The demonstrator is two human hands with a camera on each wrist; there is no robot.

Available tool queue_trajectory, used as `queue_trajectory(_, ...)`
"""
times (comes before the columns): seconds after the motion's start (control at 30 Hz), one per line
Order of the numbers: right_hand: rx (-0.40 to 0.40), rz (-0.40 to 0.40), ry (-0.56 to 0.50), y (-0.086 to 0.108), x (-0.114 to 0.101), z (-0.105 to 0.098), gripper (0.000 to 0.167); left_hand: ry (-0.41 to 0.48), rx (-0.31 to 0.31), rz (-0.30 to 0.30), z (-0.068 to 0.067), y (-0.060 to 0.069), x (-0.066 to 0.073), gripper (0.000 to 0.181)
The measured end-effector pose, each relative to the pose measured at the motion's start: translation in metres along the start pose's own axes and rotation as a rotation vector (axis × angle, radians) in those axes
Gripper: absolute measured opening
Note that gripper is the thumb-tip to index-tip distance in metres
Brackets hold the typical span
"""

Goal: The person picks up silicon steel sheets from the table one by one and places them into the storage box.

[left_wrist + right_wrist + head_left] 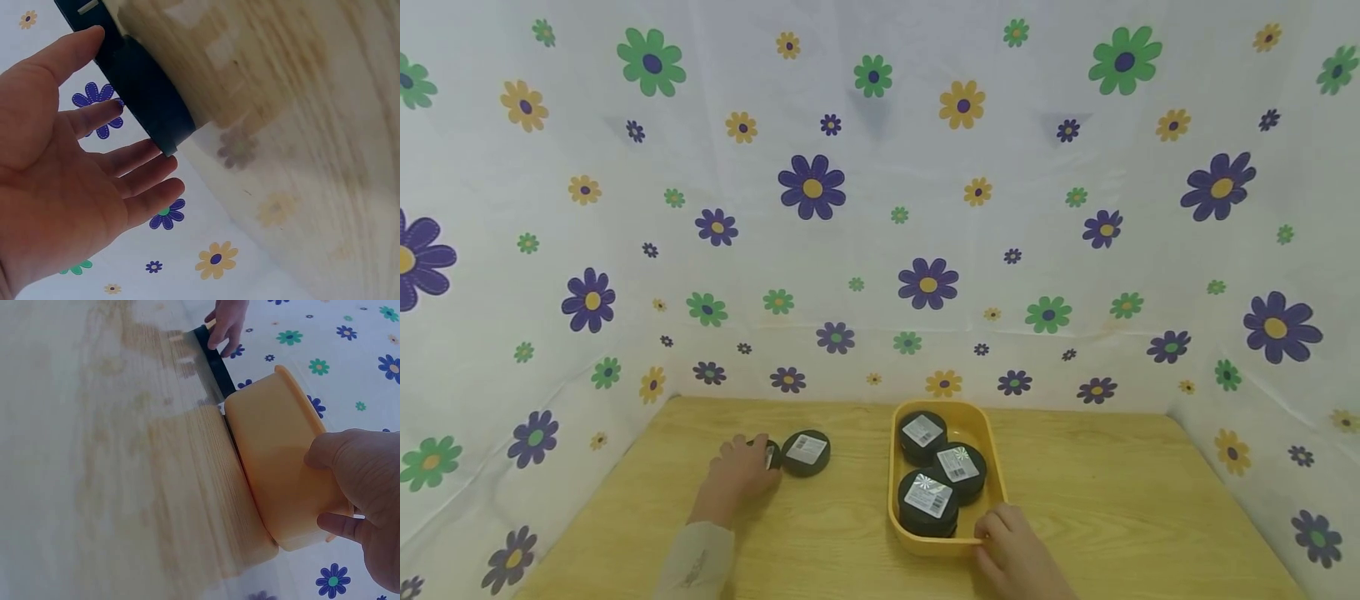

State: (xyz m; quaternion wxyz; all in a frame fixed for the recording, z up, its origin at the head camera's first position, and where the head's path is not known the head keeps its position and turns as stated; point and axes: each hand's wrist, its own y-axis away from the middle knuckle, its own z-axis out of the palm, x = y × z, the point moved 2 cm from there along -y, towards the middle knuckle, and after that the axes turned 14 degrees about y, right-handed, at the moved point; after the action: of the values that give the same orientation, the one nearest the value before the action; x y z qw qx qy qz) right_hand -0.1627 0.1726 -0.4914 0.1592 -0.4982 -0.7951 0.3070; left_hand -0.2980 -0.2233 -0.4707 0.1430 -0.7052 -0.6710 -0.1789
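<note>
At the left of the table, my left hand (741, 475) holds a flat black round container (769, 455), its thumb and fingertips at the sides; the hand hides most of it. In the left wrist view the container (156, 94) appears edge-on between thumb and fingers. Just to its right lies a second black round container (806, 453) with a white label. My right hand (1018, 550) grips the near right corner of a yellow tray (996, 467), thumb outside the wall. Inside the tray are several black labelled containers (928, 500), grouped along its left side.
A wooden table (1097, 492) extends on both sides of the tray. White cloth (880, 242) printed with green, purple and yellow flowers encloses the table at the back and both sides. The tray's far end is close to the back cloth.
</note>
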Motion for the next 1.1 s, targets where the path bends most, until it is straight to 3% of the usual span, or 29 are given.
queue_trajectory(0.23,0.028,-0.022,-0.001,0.000,0.000,0.001,0.035,0.038,0.033,0.013,0.002,0.003,-0.004,0.065)
queue_trajectory(0.43,0.045,-0.030,-0.003,0.000,0.000,0.001,0.035,0.013,0.033,0.020,0.000,0.004,-0.006,0.067)
queue_trajectory(0.73,-0.060,0.050,-0.021,0.000,-0.001,0.001,0.031,0.024,0.021,0.014,0.000,0.004,-0.011,0.073)
queue_trajectory(0.93,-0.058,0.049,-0.017,-0.001,-0.002,-0.001,0.030,0.031,0.001,0.000,0.001,0.003,-0.015,0.078)
queue_trajectory(1.1,-0.107,0.091,-0.025,-0.001,-0.003,-0.001,0.027,0.030,-0.018,-0.006,0.000,0.004,-0.016,0.081)
